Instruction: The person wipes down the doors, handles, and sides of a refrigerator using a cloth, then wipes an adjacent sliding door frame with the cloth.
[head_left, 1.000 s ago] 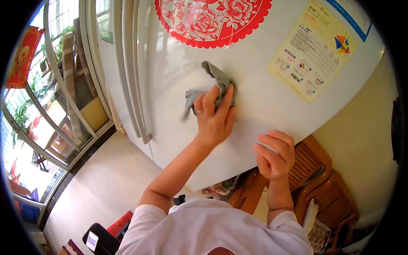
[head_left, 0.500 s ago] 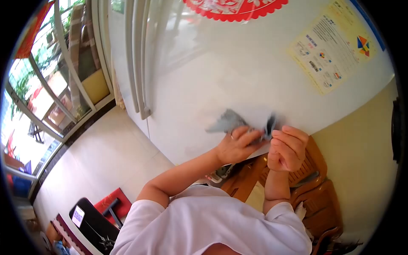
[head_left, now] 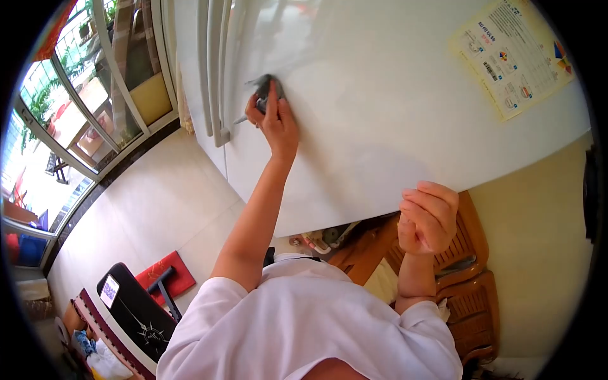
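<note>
A crumpled grey cloth lies under the fingers of my left hand, which holds it against the white fridge door. This spot is close to the long vertical door handle. Some of the cloth is hidden behind the fingers and blurred. My right hand is raised near the door's lower right edge, fingers curled in toward the thumb, with nothing visible in them.
A yellow-edged printed sheet is stuck to the door at upper right. Brown wooden chairs stand below my right arm. At lower left are a black panel and a red square. Glass sliding doors line the left side.
My left hand has carried the cloth up and left across the door, away from my right hand and toward the handle. My right hand has stayed nearly in place. The view has shifted slightly.
</note>
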Demonstrator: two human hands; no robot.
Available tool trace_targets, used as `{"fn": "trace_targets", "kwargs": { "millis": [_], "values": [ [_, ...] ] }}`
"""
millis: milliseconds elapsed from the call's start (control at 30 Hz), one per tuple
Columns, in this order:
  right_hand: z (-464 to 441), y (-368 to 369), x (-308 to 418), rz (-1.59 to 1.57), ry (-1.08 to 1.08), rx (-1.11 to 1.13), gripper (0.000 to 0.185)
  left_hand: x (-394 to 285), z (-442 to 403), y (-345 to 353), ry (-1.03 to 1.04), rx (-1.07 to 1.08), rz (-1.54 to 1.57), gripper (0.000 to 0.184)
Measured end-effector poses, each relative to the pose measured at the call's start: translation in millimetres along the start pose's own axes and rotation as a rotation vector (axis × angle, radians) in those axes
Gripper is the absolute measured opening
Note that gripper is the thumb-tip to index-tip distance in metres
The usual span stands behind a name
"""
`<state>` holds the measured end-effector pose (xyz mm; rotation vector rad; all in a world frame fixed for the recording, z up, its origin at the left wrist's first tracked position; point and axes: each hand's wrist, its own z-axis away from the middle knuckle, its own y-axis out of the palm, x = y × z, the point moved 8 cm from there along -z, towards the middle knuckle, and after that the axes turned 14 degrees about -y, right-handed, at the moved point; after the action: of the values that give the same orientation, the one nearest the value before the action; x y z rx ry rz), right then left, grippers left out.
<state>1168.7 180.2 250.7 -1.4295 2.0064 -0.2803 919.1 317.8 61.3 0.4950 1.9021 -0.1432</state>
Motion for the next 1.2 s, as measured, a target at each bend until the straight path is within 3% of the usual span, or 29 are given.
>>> {"fn": "trace_targets", "kwargs": {
  "millis": [33,100,200,333,400,533,667,767,833,933,1000,1067,1100,1167,1200],
  "values": [
    [-0.5,2.6,0.3,-0.007,0.014,0.024,0.008,15.0,7.7,-0.7,-0.004,-0.005,-0.007,0.038],
    [-0.1,6.8,1.9,-0.036,0.005,0.027,0.008,64.7,25.6,-5.0,-0.273,-0.016,-0.03,0.04],
    [-1.6,13.8,4.5,-0.082,-0.019,0.033,0.008,94.6,81.6,-9.6,-0.466,0.062,0.006,0.042],
    [-5.2,29.8,4.7,-0.164,-0.017,0.012,0.008,70.2,159.1,-21.0,-0.603,0.274,0.143,0.047],
    [-6.6,39.2,4.8,-0.193,-0.022,0.003,0.009,42.7,179.3,-26.9,-0.592,0.347,0.133,0.051],
    [-8.7,55.4,4.1,-0.222,0.006,-0.008,0.016,-10.2,177.3,-25.3,-0.267,0.436,0.142,0.054],
    [-3.6,62.2,5.3,-0.266,0.025,-0.002,0.019,18.3,134.0,-17.8,-0.274,0.214,0.104,0.049],
    [7.3,64.3,5.1,-0.272,0.06,0.049,0.019,97.2,108.7,-10.3,-0.455,0.07,0.069,0.047],
    [17.4,67.7,1.8,-0.291,0.095,0.067,0.019,158.3,120.1,-17.8,-0.774,-0.045,-0.11,0.046],
    [19.0,72.9,7.6,-0.296,0.031,0.116,0.019,221.6,203.7,-25.5,-1.213,0.132,-0.234,0.05],
    [18.9,77.1,7.3,-0.295,0.004,0.123,0.02,221.1,272.3,-37.1,-1.572,0.328,-0.284,0.059],
    [18.9,79.9,9.1,-0.301,-0.023,0.135,0.02,217.4,297.4,-39.1,-1.691,0.355,-0.23,0.065],
    [18.7,81.2,9.5,-0.281,-0.029,0.148,0.021,193.8,294.3,-41.6,-1.865,0.316,-0.086,0.069],
    [19.6,81.5,11.4,-0.267,-0.037,0.152,0.021,243.3,299.9,-20.2,-1.893,0.254,0.309,0.086],
    [21.1,80.7,10.4,-0.267,-0.027,0.149,0.021,234.3,275.5,-18.0,-1.889,0.245,0.314,0.086]
  ]
}}
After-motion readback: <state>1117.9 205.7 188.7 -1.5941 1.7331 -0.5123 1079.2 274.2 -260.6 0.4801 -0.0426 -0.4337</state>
